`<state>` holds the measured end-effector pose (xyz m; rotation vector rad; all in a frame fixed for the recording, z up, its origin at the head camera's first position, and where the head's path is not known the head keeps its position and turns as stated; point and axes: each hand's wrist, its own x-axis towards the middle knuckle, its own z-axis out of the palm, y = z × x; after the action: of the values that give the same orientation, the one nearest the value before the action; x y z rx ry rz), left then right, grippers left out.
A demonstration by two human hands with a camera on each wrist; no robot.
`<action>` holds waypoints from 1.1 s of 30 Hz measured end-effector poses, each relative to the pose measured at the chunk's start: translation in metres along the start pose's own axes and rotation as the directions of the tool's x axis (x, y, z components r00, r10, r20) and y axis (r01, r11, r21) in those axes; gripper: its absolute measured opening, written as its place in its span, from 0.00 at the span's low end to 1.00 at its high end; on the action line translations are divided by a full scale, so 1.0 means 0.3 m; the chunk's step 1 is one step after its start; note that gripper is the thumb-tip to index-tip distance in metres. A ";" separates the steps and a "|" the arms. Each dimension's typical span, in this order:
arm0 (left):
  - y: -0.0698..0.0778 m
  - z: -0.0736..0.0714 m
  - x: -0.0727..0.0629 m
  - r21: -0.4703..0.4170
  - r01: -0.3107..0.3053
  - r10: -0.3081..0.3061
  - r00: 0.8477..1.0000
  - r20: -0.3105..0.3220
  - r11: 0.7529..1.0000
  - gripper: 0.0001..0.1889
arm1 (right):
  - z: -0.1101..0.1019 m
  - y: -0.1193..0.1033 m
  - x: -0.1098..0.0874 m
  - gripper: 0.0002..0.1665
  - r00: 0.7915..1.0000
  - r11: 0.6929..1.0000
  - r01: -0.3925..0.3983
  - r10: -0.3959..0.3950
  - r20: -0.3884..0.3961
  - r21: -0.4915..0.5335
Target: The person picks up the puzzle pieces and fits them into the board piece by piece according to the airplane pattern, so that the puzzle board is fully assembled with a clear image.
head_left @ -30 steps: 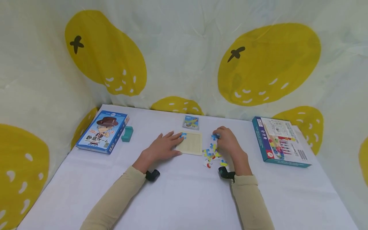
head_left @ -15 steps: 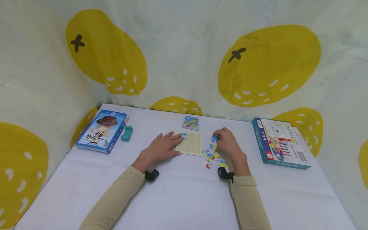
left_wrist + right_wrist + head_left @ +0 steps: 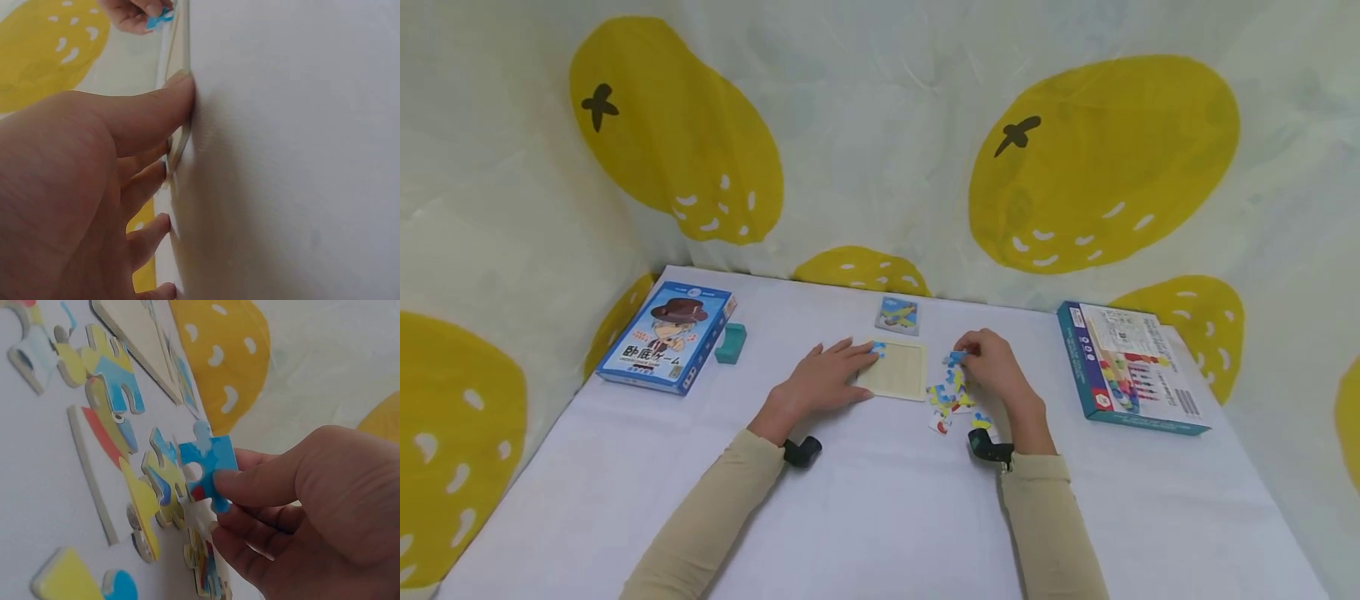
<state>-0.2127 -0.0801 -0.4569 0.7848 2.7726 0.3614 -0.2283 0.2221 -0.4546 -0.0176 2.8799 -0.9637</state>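
My left hand (image 3: 820,379) lies palm down at the left side of a small wooden puzzle tray (image 3: 901,377), thumb and fingertips touching its edge, fingers spread. A blue-and-white jigsaw piece (image 3: 878,350) sits in the tray's upper left corner beside the fingertips. To the right of the tray, my right hand (image 3: 997,367) pinches a blue jigsaw piece (image 3: 212,456) with a small red patch between thumb and fingers. The piece is held up over a loose group of yellow, blue and white jigsaw pieces (image 3: 119,381), some overlapping one another.
Behind the tray lies a small card (image 3: 897,317) with an airplane picture. A blue game box (image 3: 666,337) and a teal U-shaped block (image 3: 731,343) are at the left. Another box (image 3: 1135,371) with a teal side lies at the right. Printed cloth (image 3: 880,167) hangs behind the table.
The blue jigsaw piece in my right hand has tilted and shifted slightly left. My left hand stays in place at the tray.
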 end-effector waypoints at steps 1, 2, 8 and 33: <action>0.000 -0.002 -0.001 -0.011 0.003 -0.003 1.000 -0.001 1.000 0.36 | 0.001 -0.004 0.000 0.11 1.000 1.000 0.002 -0.002 -0.001 0.016; 0.000 -0.004 -0.003 -0.019 0.007 -0.007 1.000 0.000 1.000 0.36 | 0.003 -0.009 0.000 0.11 1.000 0.999 0.008 -0.008 -0.003 0.036; -0.003 -0.005 0.000 -0.027 0.027 -0.027 1.000 0.003 0.999 0.37 | 0.022 -0.044 0.007 0.11 0.998 0.992 0.052 -0.049 -0.031 0.115; -0.015 0.009 0.005 -0.030 0.009 -0.009 1.000 -0.016 1.000 0.37 | 0.192 -0.200 0.035 0.05 0.975 0.949 0.154 -0.100 -0.200 0.275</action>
<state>-0.2154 -0.0826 -0.4610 0.7655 2.7782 0.4082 -0.2342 0.1391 -0.4654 -0.0984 2.8958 -1.4779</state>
